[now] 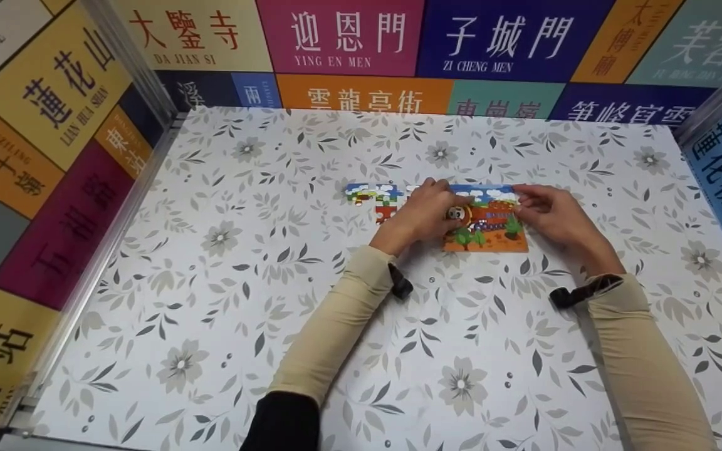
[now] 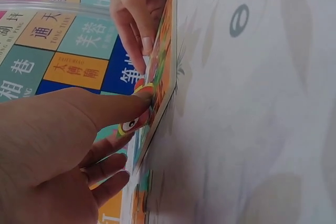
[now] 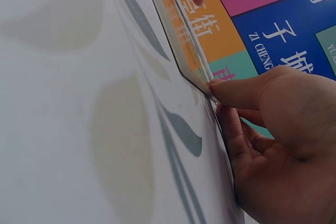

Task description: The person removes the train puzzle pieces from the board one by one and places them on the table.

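Observation:
A jigsaw puzzle board (image 1: 492, 241) with a red train, blue sky and orange ground lies on the table. My left hand (image 1: 427, 210) is over its left part, thumb and fingers pinching a jigsaw piece (image 2: 129, 125) with an eye and red and yellow edges. That piece stands tilted on the board in the left wrist view, partly hidden by the thumb. At the board's right side, my right hand (image 1: 552, 213) holds the edge between thumb and curled fingers. The thumb tip shows right at the board's corner in the right wrist view.
Left of the board, several jigsaw pieces (image 1: 386, 215) lie together, partly behind the left hand. The white table (image 1: 210, 326) has a leaf and flower pattern. Panels with coloured lettering (image 1: 342, 37) stand along the back and sides.

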Available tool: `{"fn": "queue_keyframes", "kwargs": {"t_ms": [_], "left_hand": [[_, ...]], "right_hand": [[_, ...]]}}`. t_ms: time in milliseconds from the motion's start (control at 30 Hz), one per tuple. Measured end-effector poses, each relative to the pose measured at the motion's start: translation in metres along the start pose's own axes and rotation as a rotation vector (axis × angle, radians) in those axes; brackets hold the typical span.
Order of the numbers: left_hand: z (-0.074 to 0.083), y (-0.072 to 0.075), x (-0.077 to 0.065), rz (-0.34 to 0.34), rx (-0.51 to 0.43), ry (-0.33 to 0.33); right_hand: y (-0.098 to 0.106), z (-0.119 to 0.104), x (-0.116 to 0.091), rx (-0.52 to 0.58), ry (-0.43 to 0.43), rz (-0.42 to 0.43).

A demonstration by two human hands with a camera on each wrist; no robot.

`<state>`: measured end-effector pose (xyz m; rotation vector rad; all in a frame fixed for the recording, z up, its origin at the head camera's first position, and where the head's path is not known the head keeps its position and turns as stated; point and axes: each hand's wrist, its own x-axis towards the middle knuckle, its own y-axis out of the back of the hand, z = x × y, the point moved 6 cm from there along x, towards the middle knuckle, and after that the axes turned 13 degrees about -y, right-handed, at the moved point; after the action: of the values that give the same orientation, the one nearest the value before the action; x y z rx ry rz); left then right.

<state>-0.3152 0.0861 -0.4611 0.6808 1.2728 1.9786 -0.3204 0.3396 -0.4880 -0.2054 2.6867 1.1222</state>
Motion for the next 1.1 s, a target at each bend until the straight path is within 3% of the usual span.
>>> {"fn": "queue_keyframes", "kwargs": {"t_ms": [167, 433, 733, 1100], "left_hand": [[-0.0074, 0.0019, -0.0042, 0.009, -0.068, 0.041], [-0.0063, 0.006, -0.0046, 0.026, -0.078, 0.021], [-0.0021, 0.0033, -0.0017, -0.021, -0.003, -0.004], [-0.0033, -0.0001, -0.0056, -0.072, -0.072, 0.013]], "right_hand": [[0.0001, -0.0004, -0.0001, -0.001, 0.001, 0.0], [0.0019, -0.0022, -0.0006, 0.005, 0.035, 0.019], [0.0018, -0.0019, 0.0004, -0.006, 0.011, 0.013], [0.0003, -0.0001, -0.0001, -0.015, -0.03, -0.002]]}}
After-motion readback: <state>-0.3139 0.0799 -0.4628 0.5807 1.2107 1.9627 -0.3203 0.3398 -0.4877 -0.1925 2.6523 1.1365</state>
